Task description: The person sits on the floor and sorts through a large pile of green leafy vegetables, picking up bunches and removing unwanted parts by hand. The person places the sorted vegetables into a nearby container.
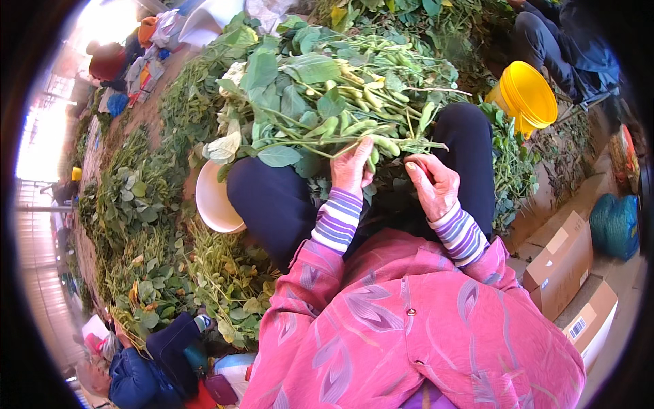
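Note:
In the head view, leafy bean plants with green pods (pixel 357 97) lie heaped over and beyond my knees. My left hand (pixel 351 166) grips a plant stem with pods, its thumb by a plump green pod (pixel 383 144). Close by on the right, my right hand (pixel 433 181) is below the cut end of the stems (pixel 426 145), thumb and fingers bent together; whether anything is between them cannot be told. A white bucket (pixel 217 202) stands against my left knee, partly hidden by it.
A yellow bucket (pixel 529 97) stands beyond my right knee, near a seated person in dark trousers (pixel 541 43). Cardboard boxes (pixel 559 266) and a roll of blue-green twine (pixel 613 225) are at right. More plants (pixel 138 199) cover the ground leftward. Another person (pixel 135 378) sits at lower left.

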Tool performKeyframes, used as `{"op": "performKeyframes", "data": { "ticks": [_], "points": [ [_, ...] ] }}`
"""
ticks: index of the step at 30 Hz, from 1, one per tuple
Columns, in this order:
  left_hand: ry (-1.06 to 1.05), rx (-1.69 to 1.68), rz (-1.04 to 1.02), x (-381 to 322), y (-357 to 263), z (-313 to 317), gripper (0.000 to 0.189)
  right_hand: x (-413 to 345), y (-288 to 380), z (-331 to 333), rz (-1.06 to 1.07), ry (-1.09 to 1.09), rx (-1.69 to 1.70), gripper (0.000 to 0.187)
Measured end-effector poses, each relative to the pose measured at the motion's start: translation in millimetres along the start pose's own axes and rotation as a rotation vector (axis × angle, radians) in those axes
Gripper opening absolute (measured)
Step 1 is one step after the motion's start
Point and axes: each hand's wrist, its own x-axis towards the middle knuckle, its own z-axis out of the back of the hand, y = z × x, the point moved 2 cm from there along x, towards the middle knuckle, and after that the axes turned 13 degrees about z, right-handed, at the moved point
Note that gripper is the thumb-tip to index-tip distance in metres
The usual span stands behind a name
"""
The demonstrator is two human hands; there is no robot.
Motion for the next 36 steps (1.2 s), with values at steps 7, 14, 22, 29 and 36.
{"op": "performKeyframes", "data": {
  "ticks": [7, 14, 22, 29, 36],
  "points": [
    [0.178, -0.142, 0.091, 4, -1, -7, 0.044, 8, -2, -11, 0.029, -0.005, 0.071, 0.025],
    [0.140, -0.128, 0.187, 15, -5, -4, 0.052, -1, -7, -12, 0.011, 0.138, 0.054, 0.017],
    [0.148, -0.063, 0.120, 2, 1, 2, 0.040, 85, 16, 2, 0.357, 0.204, -0.320, 0.013],
    [0.114, -0.114, 0.118, -1, 2, 4, 0.048, 96, 4, -13, 0.226, 0.612, -0.441, 0.018],
    [0.054, -0.120, 0.111, -3, 1, -2, 0.054, 69, 28, -15, 0.421, 0.378, -0.350, 0.013]
  ]
}}
